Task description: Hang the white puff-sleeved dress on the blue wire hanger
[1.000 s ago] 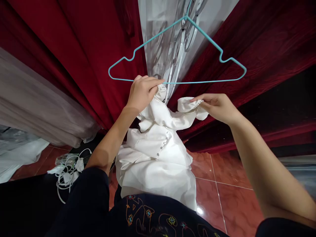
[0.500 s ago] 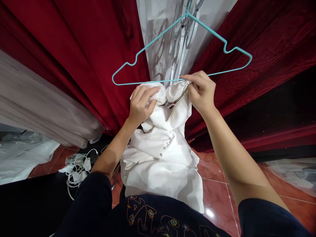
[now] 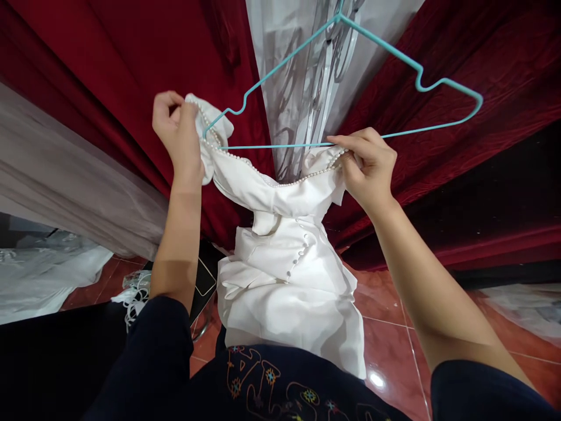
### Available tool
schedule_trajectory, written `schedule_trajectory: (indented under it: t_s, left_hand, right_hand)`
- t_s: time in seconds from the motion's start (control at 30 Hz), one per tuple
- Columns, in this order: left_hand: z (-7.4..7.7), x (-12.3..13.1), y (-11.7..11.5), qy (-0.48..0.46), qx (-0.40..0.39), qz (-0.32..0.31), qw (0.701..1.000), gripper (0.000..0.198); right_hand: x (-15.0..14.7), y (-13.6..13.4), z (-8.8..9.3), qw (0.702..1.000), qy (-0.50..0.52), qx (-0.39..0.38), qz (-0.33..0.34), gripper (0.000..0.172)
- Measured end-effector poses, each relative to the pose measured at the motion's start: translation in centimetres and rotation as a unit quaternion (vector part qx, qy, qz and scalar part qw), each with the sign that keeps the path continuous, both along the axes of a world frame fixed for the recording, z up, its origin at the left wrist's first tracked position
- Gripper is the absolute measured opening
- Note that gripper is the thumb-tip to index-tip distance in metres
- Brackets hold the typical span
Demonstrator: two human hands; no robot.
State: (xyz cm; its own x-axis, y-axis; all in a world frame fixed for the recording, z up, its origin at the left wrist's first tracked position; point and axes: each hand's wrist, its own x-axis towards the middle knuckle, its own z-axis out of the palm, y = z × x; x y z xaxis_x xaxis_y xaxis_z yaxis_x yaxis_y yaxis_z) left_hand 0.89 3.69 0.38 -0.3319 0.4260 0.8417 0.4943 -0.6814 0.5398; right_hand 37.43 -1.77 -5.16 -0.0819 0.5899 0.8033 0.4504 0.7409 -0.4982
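A white dress (image 3: 280, 202) with a pearl-beaded neckline and a slanting row of small buttons hangs in front of me. My left hand (image 3: 177, 128) is closed on its left shoulder piece, which is drawn over the left end of a turquoise hanger (image 3: 379, 40). My right hand (image 3: 368, 166) pinches the beaded edge on the other side, its index finger along the hanger's bottom bar. The hanger's right end sticks out bare past that hand. The lower skirt drapes down close to my dark embroidered shirt.
Dark red curtains (image 3: 131, 70) hang on both sides of a pale drape (image 3: 284, 76) with metal scrollwork. White cables (image 3: 135, 295) lie at the lower left near a black surface. Sheer white fabric (image 3: 48, 272) rests near the red tiled floor (image 3: 388, 336).
My left hand has moved left and up, stretching the dress's shoulder out over the hanger's left end. The neckline is pulled wide. My right hand keeps its pinch and has shifted slightly right.
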Motion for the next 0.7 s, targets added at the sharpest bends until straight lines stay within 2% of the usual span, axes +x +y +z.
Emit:
schedule_trajectory:
  t_s: [0.1,0.17,0.23,0.27,0.33,0.37,0.4,0.43,0.47,0.57,0.63,0.7]
  left_hand:
    - [3.2,1.8,1.9,0.060,-0.019,-0.038,0.997,0.037]
    - [4.4,3.8,1.9,0.085,-0.053,-0.055,0.993,0.039]
    - [4.9,5.8,0.4,0.108,-0.144,-0.098,0.979,0.023]
    - [5.0,6.7,-0.8,0.115,-0.139,-0.101,0.978,0.020]
    - [4.9,8.4,-3.7,0.124,-0.037,-0.068,0.989,0.014]
    - [4.8,9.2,-5.1,0.137,0.043,-0.042,0.989,0.013]
    - [4.5,10.0,-6.4,0.151,0.068,-0.040,0.985,0.010]
    - [4.2,10.7,-7.4,0.177,0.049,-0.057,0.981,0.008]
    - [3.6,11.5,-8.1,0.242,0.026,-0.087,0.966,0.013]
    - [1.4,13.2,-8.6,0.362,-0.077,-0.130,0.920,0.030]
    - [-0.3,14.0,-8.1,0.385,-0.138,-0.120,0.905,0.032]
    - [-1.6,14.4,-7.8,0.377,-0.145,-0.108,0.908,0.034]
  right_hand:
    - [-0.2,-0.2,0.0,1.000,-0.005,0.006,0.001,0.039]
    - [-0.1,-0.3,0.0,1.000,-0.006,0.005,-0.002,0.040]
    - [0.0,-0.3,0.0,1.000,-0.004,0.002,-0.003,0.040]
    - [0.0,-0.3,0.0,1.000,-0.004,0.001,-0.001,0.040]
    - [0.0,-0.3,-0.1,1.000,-0.003,0.003,0.004,0.039]
    - [0.0,-0.3,-0.1,1.000,-0.002,0.004,0.005,0.038]
    - [-0.1,-0.2,-0.1,1.000,0.001,0.005,0.005,0.038]
    - [-0.2,-0.2,-0.1,1.000,0.003,0.006,0.003,0.037]
    - [-0.3,-0.1,-0.1,1.000,0.005,0.005,-0.001,0.036]
    - [-0.5,-0.1,0.0,1.000,0.003,0.002,-0.016,0.035]
    - [-0.5,-0.6,-0.1,1.000,-0.011,0.003,-0.021,0.036]
    - [-0.3,-1.3,-0.2,0.999,-0.030,0.014,-0.029,0.039]
